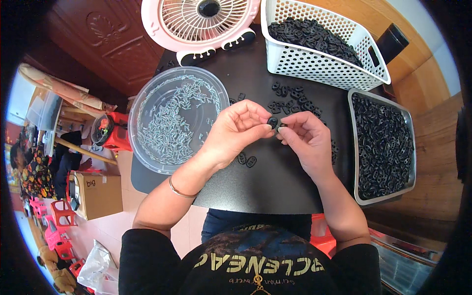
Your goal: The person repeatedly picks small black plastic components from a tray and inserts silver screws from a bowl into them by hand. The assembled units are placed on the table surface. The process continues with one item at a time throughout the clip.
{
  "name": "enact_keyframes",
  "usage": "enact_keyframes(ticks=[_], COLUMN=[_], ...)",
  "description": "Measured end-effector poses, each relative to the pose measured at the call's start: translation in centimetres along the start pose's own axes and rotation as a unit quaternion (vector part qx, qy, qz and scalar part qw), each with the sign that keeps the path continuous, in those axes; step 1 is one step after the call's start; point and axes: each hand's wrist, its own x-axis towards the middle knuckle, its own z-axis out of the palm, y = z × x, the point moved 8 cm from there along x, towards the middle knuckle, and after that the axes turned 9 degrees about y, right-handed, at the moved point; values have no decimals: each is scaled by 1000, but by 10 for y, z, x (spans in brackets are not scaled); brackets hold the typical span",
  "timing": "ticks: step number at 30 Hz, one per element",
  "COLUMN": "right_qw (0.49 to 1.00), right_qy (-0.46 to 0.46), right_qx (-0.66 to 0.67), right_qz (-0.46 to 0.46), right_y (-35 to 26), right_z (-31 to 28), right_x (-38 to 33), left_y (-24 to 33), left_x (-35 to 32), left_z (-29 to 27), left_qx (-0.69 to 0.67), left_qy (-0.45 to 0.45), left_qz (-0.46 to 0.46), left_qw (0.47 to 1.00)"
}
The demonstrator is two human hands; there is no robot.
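Observation:
Above the dark table, my left hand (238,129) pinches a small black plastic piece (273,121) between thumb and fingertips. My right hand (309,141) is closed just beside it, thumb against forefinger, its tips near the piece's right edge. What those right fingertips hold, if anything, is too small to make out. Loose black plastic pieces (295,101) lie beyond my hands, and a few oval two-holed ones (251,162) lie below my left wrist. Left of my hands stands a clear round tub (222,83) with many small silvery screw-like pins (172,123).
A white perforated basket (314,72) of black pieces stands at the back right. Nearer, a metal tray (357,169) holds more of them. A pink fan (152,22) stands at the back. On the floor at left are a cardboard box (104,196) and red stools (63,214).

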Motion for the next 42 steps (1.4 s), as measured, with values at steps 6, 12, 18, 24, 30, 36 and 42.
enact_keyframes(ticks=[6, 12, 18, 24, 30, 36, 42], right_qw=[1000, 999, 999, 999, 999, 998, 1000], right_qy=[8, 22, 19, 25, 23, 17, 4], right_qx=[12, 22, 29, 21, 30, 51, -2], right_qz=[-2, 20, 16, 28, 37, 29, -20], right_y=[0, 2, 1, 4, 5, 5, -4], right_z=[0, -2, -2, -2, -1, 1, 4], right_x=[0, 0, 0, 0, -1, -1, -2], left_y=[0, -1, -3, -2, -1, 4, -1], left_x=[-2, -2, -2, -3, -6, -6, -5], left_z=[3, 3, 3, 2, 3, 5, 0], left_qx=[8, 19, 13, 7, 31, 41, 26], left_qy=[4, 5, 7, 9, 19, 22, 11], left_qz=[-3, -7, -2, 6, 3, 1, -24], left_qw=[1000, 1000, 1000, 1000, 999, 999, 999])
